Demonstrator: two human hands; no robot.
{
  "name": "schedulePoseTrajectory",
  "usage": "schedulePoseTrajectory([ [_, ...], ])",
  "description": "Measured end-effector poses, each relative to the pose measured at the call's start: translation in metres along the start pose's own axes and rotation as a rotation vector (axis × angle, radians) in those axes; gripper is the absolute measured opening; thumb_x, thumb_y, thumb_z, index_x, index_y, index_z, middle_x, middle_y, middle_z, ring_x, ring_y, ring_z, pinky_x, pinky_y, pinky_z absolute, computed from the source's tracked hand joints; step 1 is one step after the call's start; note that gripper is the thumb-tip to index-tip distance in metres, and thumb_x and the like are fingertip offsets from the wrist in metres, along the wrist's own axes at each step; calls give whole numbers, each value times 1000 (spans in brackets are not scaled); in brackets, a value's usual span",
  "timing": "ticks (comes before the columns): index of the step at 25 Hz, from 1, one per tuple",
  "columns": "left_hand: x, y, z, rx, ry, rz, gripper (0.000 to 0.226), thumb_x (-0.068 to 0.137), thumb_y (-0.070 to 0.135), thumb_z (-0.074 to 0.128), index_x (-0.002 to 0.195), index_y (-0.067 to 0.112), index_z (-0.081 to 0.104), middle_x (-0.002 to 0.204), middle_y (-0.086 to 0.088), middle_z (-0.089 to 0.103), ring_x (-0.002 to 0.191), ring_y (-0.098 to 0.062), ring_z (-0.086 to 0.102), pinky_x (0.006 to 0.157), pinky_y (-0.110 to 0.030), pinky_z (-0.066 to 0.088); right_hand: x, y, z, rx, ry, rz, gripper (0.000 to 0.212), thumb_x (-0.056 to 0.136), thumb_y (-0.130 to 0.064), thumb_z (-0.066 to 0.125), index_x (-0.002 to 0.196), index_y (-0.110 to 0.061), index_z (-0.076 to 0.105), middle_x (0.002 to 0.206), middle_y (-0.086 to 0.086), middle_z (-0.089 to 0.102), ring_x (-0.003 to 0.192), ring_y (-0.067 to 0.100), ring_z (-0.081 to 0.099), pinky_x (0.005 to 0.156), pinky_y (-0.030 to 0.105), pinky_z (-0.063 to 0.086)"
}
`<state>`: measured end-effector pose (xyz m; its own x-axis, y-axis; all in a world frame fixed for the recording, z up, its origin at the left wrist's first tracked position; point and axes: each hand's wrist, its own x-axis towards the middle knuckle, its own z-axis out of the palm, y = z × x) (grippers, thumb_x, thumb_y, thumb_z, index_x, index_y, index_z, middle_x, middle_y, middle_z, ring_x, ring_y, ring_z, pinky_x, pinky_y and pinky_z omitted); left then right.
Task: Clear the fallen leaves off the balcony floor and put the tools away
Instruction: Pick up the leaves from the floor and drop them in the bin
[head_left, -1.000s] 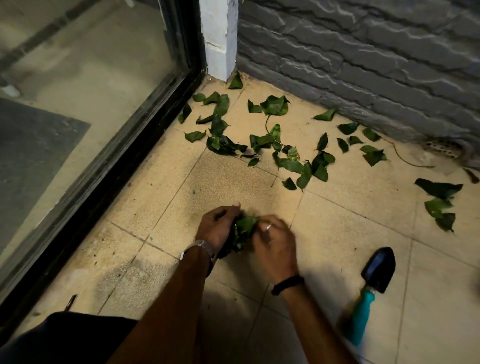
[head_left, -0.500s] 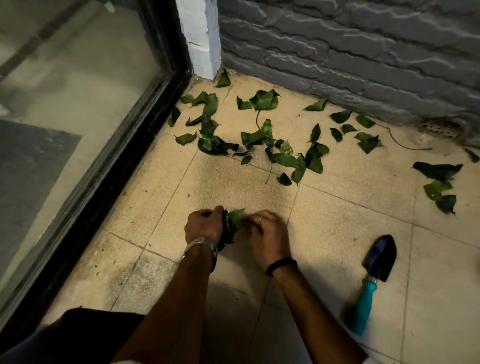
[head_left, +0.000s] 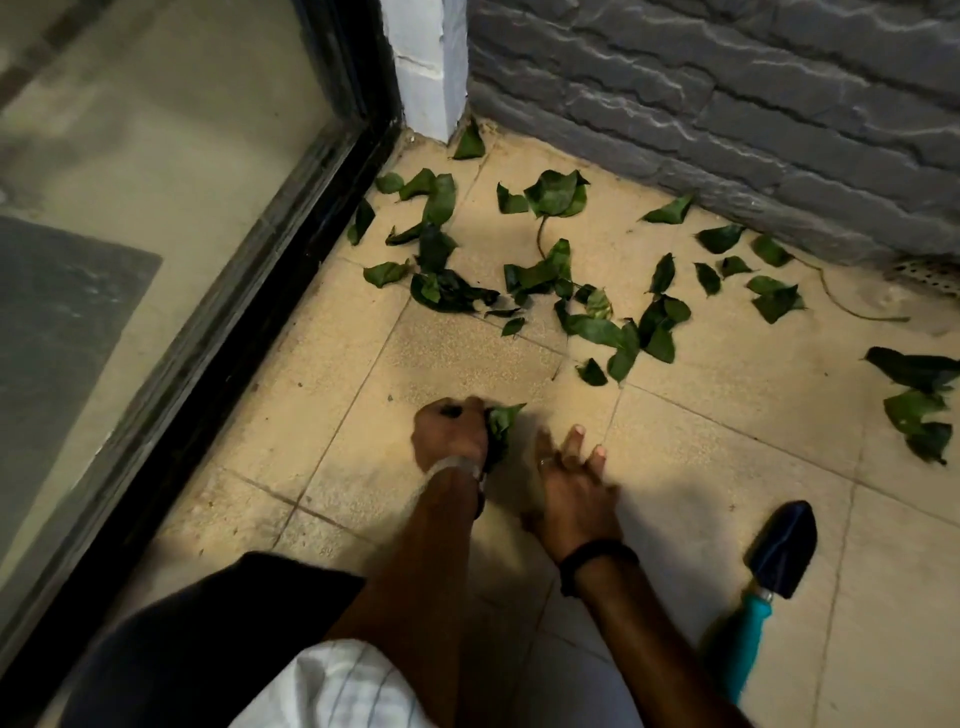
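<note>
step: gathering leaves by hand. left hand (head_left: 451, 434) curled round leaf bunch (head_left: 500, 428) mid-floor; right hand (head_left: 574, 491) beside it, fingers spread, holding nothing. most loose leaves (head_left: 540, 280) toward floor's far corner by wall. trowel (head_left: 766, 582) lies unused near floor's right edge. next: reach toward corner, keep bunch clamped.

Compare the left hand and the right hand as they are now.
The left hand is curled round a bunch of leaves; the right hand holds nothing, its fingers straight and spread over the floor. The left wrist carries a silvery watch; the right wrist wears a black band. Both hands are low over the same tiles, close together.
</note>
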<state>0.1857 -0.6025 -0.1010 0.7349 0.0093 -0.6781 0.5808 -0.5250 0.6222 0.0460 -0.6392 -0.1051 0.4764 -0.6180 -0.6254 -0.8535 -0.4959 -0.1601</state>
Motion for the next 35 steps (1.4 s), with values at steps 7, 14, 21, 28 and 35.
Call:
schedulePoseTrajectory([
  [7,-52,62,-4,-188,-82,-163,22,89,32,72,97,12,68,103,-9,70,102,-32,67,93,-40,56,27,-23,-6,-13,-40,129,78,88,-26,71,152,-2,33,150,39,30,129,60,40,104,62,38],
  [14,-145,123,-123,-121,-106,-119,28,86,25,72,60,16,67,61,-8,64,58,-24,62,55,-33,51,-106,-95,-150,1489,-161,369,28,98,-44,55,114,-26,69,118,-4,69,113,17,62,90,40,52],
  [21,-401,241,-252,-244,-196,-48,26,93,5,66,68,6,60,53,5,58,50,-5,54,54,-17,46,-354,-152,-321,2018,-249,512,77,60,-56,77,120,-8,68,125,19,67,117,34,64,106,48,47],
  [28,-588,300,-352,-369,-96,107,28,98,5,56,71,13,58,65,1,56,58,-3,51,59,-20,46,-534,-161,-441,2121,-333,324,24,100,-15,48,113,-9,67,118,13,65,117,28,59,108,38,44],
  [35,-722,301,-470,-831,112,231,27,92,22,66,66,20,58,64,1,56,68,-11,54,68,-30,47,-691,-198,-484,1849,-660,-46,26,83,-28,69,107,-20,69,105,0,68,110,15,58,105,30,42],
])
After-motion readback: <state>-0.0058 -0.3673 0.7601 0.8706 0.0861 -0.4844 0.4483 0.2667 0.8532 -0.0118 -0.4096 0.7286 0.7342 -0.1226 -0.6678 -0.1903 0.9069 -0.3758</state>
